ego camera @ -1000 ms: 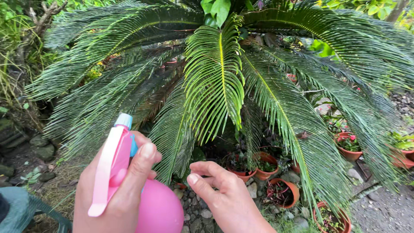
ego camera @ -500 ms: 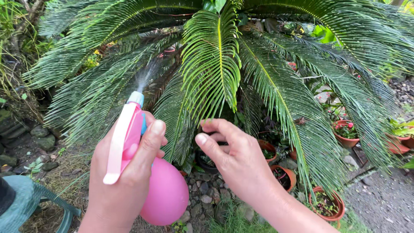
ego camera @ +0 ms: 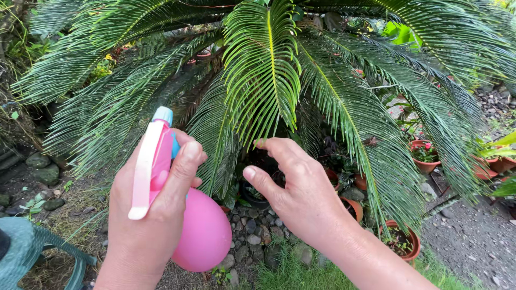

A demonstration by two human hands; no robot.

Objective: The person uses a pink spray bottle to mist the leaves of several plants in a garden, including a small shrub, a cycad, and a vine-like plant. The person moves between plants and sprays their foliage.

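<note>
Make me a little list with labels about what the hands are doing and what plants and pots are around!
left hand: left hand grips a pink spray bottle, pointed up at the fronds
bottle tip: blue nozzle
right hand: right hand bare, fingertips at the tip of a bright green frond
plant: big palm-like plant with long feathery fronds
pots: terracotta pots under the fronds; one with red flowers
ground: small stones, some grass
bottom left: green chair, partly seen

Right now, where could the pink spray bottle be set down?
Bare gravel at lower right, past the terracotta pot, and the grass strip beneath the right hand. Under the fronds, stones and pots crowd the ground.
</note>
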